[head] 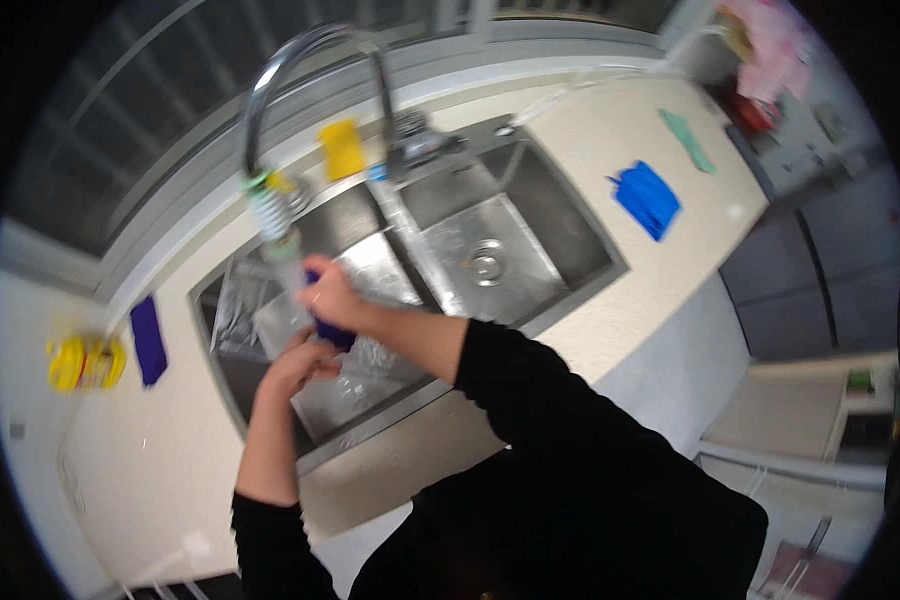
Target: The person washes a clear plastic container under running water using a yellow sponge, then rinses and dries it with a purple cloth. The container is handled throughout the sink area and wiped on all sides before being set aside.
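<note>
Over the left basin [330,420] of a steel double sink, my right hand [331,294] grips a dark purple cloth [334,334]. The cloth hangs down from my fingers towards the palm side of my left hand [304,365]. That hand is just below, its fingers partly curled beside the cloth's lower end; whether they hold it is blurred. Above my right hand is the faucet's spray nozzle [279,244], pale green and white, with what looks like water falling from it. A clear plastic tray or bag [244,300] lies in the basin's left side.
The arched chrome faucet [253,112] rises behind the sink. The right basin [536,262] has a round drain [487,262]. On the counter lie a yellow cloth [341,150], a blue cloth [647,199], a green cloth [688,142], another purple cloth [148,341] and a yellow bottle [86,364].
</note>
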`<state>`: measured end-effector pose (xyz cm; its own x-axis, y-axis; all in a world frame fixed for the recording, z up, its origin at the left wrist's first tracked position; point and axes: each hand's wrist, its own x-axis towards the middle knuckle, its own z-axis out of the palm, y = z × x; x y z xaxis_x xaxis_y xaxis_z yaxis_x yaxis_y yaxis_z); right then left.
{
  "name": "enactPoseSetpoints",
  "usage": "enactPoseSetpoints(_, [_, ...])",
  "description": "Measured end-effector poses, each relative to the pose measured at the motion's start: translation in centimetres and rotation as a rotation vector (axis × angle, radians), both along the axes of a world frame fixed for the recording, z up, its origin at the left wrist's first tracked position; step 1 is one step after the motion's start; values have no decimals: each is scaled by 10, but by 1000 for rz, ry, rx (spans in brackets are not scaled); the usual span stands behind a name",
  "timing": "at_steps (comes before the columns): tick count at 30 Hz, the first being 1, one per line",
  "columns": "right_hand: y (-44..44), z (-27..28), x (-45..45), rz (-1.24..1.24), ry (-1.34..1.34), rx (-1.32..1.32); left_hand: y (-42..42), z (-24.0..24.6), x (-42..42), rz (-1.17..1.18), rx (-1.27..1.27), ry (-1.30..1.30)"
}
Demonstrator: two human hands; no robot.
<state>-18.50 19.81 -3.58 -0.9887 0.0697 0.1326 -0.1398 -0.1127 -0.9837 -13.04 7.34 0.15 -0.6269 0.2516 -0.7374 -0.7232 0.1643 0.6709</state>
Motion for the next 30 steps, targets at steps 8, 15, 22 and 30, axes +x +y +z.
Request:
enactPoseSetpoints(8, [3,33,36,668,1186,583,-19,-8,-41,202,443,-272])
enactPoseSetpoints(15, [10,48,57,1058,1636,857,5,-5,-38,40,82,-168])
enactPoseSetpoints(22, [40,60,33,543,1112,583,-3,-11,-27,366,630,-2])
enactPoseSetpoints(30, [3,5,18,-260,168,-154,24,-26,-21,850,595,515])
